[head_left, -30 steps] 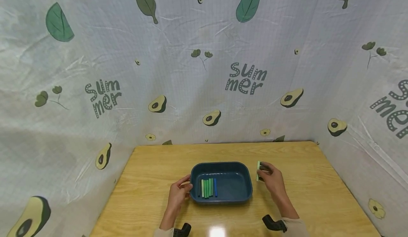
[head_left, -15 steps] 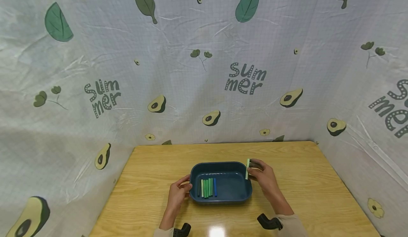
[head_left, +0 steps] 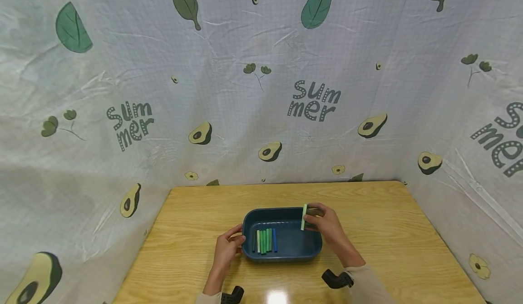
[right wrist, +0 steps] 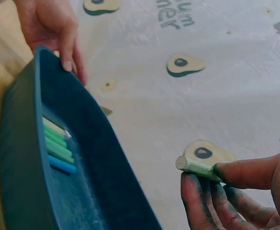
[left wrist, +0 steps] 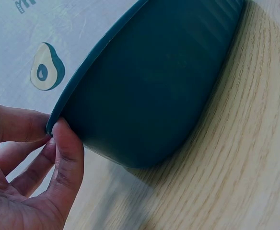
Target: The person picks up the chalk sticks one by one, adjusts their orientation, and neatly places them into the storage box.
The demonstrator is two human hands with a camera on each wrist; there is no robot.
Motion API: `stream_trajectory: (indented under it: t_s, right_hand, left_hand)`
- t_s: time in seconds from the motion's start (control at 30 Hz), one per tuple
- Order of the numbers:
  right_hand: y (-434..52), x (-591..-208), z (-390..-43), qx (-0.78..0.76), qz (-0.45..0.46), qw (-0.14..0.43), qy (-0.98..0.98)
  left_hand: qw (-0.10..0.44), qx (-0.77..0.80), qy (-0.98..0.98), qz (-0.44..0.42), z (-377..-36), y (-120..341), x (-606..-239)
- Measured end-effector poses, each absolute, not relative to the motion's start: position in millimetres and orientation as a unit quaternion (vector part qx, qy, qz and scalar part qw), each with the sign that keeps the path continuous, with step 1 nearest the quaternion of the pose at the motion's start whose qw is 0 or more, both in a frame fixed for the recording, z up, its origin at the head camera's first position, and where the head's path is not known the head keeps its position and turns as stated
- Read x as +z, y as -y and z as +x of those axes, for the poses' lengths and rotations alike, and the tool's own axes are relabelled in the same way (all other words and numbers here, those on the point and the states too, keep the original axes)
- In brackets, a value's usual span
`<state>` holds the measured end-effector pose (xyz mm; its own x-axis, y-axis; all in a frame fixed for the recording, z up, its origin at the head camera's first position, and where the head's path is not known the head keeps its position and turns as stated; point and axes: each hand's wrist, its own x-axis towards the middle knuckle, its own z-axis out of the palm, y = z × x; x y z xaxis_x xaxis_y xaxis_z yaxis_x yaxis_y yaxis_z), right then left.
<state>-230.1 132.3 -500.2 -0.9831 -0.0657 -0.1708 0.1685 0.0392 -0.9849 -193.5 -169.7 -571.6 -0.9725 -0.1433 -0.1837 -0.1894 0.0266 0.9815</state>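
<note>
A dark blue tray (head_left: 282, 258) with raised walls stands on the table. At its left end my left hand (head_left: 227, 248) pinches the rim between thumb and fingers, as the left wrist view shows close up. My right hand (head_left: 328, 224) is above the tray's right part, pinching a pale green chalk stick (right wrist: 197, 167) between thumb and fingertips. Dark green smudges mark those fingertips (right wrist: 192, 191). Inside the tray, toward the left, several chalk sticks lie side by side: a dark one, a pale one, green chalk sticks (head_left: 266, 241) and a blue chalk stick (head_left: 274, 240).
The wooden table (head_left: 196, 213) extends around the tray on all sides. A pale printed curtain (head_left: 229, 90) with avocados and leaves hangs behind the table and along both sides. A black wrist strap with a camera mount (head_left: 337, 279) sits on each forearm.
My right hand has moved left with the pale green chalk stick, from beside the tray to over its right part. The left hand stays at the rim.
</note>
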Motion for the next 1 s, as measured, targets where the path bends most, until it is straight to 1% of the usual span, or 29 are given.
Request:
stream_trajectory:
  t_s: [0.27,0.6,1.0]
  right_hand:
    - [-117.3,-515.5,-236.1,-0.688,0.050,0.106,-0.716]
    - [-99.7,-535.5,-236.4,-0.662,0.033,0.134,-0.737]
    - [-82.4,-554.6,-237.9,-0.631,0.038,0.157,-0.758]
  left_hand:
    - [0.020,0.686,-0.718,-0.116,-193.1,169.4,-570.6]
    - [0.023,0.689,-0.716,-0.113,-191.5,170.1,-567.0]
    - [0.022,0.691,-0.714,-0.111,-194.7,171.1,-571.2]
